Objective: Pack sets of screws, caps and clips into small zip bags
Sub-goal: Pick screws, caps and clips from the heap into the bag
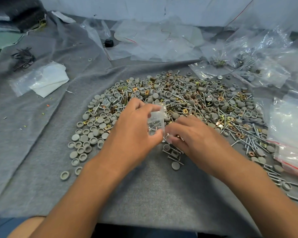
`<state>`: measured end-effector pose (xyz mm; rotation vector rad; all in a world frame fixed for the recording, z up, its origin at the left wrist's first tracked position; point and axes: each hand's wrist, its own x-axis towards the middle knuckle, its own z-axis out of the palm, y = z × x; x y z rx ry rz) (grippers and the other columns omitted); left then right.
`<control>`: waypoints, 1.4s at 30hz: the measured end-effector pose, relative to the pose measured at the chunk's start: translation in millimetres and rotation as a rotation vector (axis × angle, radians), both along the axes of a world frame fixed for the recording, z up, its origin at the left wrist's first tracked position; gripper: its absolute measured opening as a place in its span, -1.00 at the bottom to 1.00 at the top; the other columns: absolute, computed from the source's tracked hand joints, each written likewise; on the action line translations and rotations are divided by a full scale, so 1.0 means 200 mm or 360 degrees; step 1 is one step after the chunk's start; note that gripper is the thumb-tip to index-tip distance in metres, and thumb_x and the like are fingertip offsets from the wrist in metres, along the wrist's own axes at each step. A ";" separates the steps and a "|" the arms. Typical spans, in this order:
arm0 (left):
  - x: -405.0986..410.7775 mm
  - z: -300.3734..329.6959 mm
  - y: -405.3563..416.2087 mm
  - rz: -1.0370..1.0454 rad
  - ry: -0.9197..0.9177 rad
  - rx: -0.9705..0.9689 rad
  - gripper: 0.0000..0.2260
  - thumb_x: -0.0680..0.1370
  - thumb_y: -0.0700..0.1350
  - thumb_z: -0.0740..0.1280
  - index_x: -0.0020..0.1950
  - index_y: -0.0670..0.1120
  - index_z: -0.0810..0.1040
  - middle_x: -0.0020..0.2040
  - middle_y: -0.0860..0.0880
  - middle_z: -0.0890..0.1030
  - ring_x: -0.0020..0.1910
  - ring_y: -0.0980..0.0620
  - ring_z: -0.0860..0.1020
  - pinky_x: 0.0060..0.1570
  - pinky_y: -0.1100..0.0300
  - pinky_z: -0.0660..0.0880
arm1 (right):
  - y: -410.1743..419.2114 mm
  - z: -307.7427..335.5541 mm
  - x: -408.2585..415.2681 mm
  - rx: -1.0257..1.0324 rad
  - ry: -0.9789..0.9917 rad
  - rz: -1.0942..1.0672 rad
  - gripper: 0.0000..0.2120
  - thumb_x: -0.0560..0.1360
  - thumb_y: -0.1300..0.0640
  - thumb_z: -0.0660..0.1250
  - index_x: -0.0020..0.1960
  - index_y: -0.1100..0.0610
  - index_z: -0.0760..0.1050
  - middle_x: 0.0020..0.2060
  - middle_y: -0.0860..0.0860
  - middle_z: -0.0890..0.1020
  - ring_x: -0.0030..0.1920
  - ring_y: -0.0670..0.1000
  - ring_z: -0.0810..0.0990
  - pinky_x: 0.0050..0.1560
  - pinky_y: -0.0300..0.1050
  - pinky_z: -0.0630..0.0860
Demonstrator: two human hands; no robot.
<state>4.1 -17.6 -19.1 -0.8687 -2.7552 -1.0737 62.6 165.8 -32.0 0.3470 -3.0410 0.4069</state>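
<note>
Zip bag (156, 120): a small clear bag is held upright above the near middle of the grey cloth (144, 191), its long axis running from the near edge toward the far edge, its mouth turned up and away; a few screws are seen inside, lying crosswise in the lower half.
Left hand (134, 129): the bag is pinched between thumb and curled fingers at its left side.
Right hand (189, 133): fingers are curled together on a small cluster of metal parts (170, 137), brass-coloured and silver, held just beside the bag's lower right corner; whether the bag itself is touched cannot be told.
Loose pile (179, 100): grey round caps, brass-coloured square clips and silver screws are spread in a broad heap over the middle of the cloth, the screws pointing every way.
Caps at the left (83, 143): a looser scatter of grey caps is laid toward the near left of the heap, some hollow side up, some flat side up.
Small set (173, 152): a few screws and caps are lying on the cloth just under the right hand.
Filled bags (248, 66): clear bags holding screws, caps and clips are heaped at the far right corner.
Red-striped bags (292, 138): clear zip bags are stacked at the right edge.
Empty bags (155, 40): flat clear bags are spread along the far edge.
Bag with white sheet (41, 79): it is lying at the left.
Black wires (23, 58): a dark bundle is lying at the far left.
</note>
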 end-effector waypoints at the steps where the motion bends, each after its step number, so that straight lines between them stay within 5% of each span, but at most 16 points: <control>1: 0.00 0.00 0.00 -0.0010 0.0001 -0.0011 -0.48 0.46 0.05 0.48 0.41 0.15 0.48 0.01 0.25 0.34 -0.17 0.30 0.42 -0.24 0.41 0.41 | -0.01 0.00 0.00 0.0087 -0.0027 0.0051 -0.82 0.60 -0.09 0.21 0.17 -0.19 0.48 0.00 -0.18 0.49 0.03 -0.08 0.41 -0.09 -0.15 0.47; 6: 0.01 0.03 -0.05 -0.0112 0.0058 0.0012 -0.50 0.43 -0.06 0.54 0.36 0.08 0.54 0.00 0.23 0.36 -0.08 0.33 0.46 -0.08 0.51 0.41 | -0.01 0.00 -0.01 0.0219 -0.0092 0.0123 -0.79 0.59 -0.16 0.20 0.18 -0.24 0.52 0.04 -0.22 0.50 0.04 -0.13 0.40 -0.09 -0.23 0.43; 10: 0.01 0.07 -0.11 -0.0162 0.0184 -0.0019 -0.48 0.39 0.04 0.47 0.35 0.07 0.55 0.00 0.27 0.36 -0.07 0.22 0.48 -0.01 0.47 0.42 | 0.02 0.00 0.01 -0.0034 -0.0126 0.0064 -0.90 0.57 -0.15 0.21 0.06 -0.22 0.44 -0.01 -0.27 0.46 0.03 -0.19 0.45 -0.09 -0.30 0.40; 18: -0.02 0.09 -0.15 -0.0199 0.0252 -0.0049 -0.52 0.38 0.06 0.47 0.30 0.06 0.59 -0.03 0.24 0.37 -0.14 0.16 0.47 -0.06 0.39 0.40 | -0.03 0.11 0.01 -0.0625 0.0766 0.0046 -0.91 0.58 0.16 0.38 0.04 0.17 0.61 -0.02 -0.07 0.56 -0.08 -0.18 0.50 0.00 -0.37 0.42; 21: -0.03 0.10 -0.15 -0.0197 0.0280 -0.0061 -0.53 0.36 0.11 0.48 0.25 0.06 0.59 -0.06 0.22 0.38 -0.10 0.24 0.46 -0.11 0.35 0.38 | -0.10 0.12 0.01 -0.0657 0.0861 0.0137 -0.89 0.60 0.19 0.37 0.05 0.22 0.62 -0.01 0.02 0.61 -0.04 -0.07 0.55 0.01 -0.20 0.52; 23: -0.03 0.09 -0.15 -0.0181 0.0285 -0.0069 -0.52 0.36 0.14 0.48 0.25 0.07 0.59 -0.03 0.18 0.42 -0.07 0.29 0.44 -0.11 0.29 0.38 | -0.10 0.11 0.01 -0.0670 0.0862 0.0106 -0.88 0.60 0.20 0.35 0.06 0.23 0.62 -0.01 0.05 0.64 -0.03 -0.07 0.54 0.01 -0.26 0.48; 28: -0.03 0.09 -0.14 -0.0144 0.0312 -0.0099 -0.53 0.37 0.20 0.41 0.23 0.07 0.60 -0.02 0.12 0.46 -0.01 0.09 0.47 -0.04 0.17 0.41 | -0.13 0.13 0.01 -0.0603 0.1035 0.0113 -0.89 0.60 0.17 0.38 0.03 0.21 0.64 -0.06 0.02 0.67 -0.06 0.01 0.57 0.00 -0.23 0.46; 35: -0.03 0.05 -0.10 -0.0206 0.0357 -0.0101 -0.54 0.36 0.13 0.36 0.21 -0.01 0.64 -0.04 0.10 0.46 -0.02 0.03 0.48 0.01 0.00 0.51 | -0.16 0.10 0.00 0.0096 0.0925 0.0217 -0.89 0.61 0.22 0.36 -0.01 0.10 0.66 -0.04 -0.04 0.69 -0.09 0.06 0.56 -0.04 0.01 0.53; 39: -0.02 0.05 -0.09 -0.0210 0.0338 -0.0140 -0.51 0.37 0.16 0.32 0.24 0.01 0.63 -0.04 0.13 0.43 -0.02 0.07 0.46 0.01 0.12 0.46 | -0.17 0.11 0.02 0.0070 0.0899 0.0175 -0.89 0.56 0.21 0.40 0.06 0.11 0.66 -0.01 -0.03 0.70 -0.06 0.02 0.54 0.04 -0.10 0.51; 42: -0.02 0.06 -0.09 -0.0222 0.0313 -0.0166 -0.49 0.36 0.19 0.30 0.27 0.06 0.60 -0.05 0.19 0.39 -0.02 0.11 0.43 0.00 0.23 0.37 | -0.15 0.10 0.04 -0.0274 0.0752 0.0068 -0.77 0.52 0.26 0.45 0.16 0.11 0.65 0.05 -0.06 0.69 0.02 -0.04 0.54 0.08 -0.18 0.50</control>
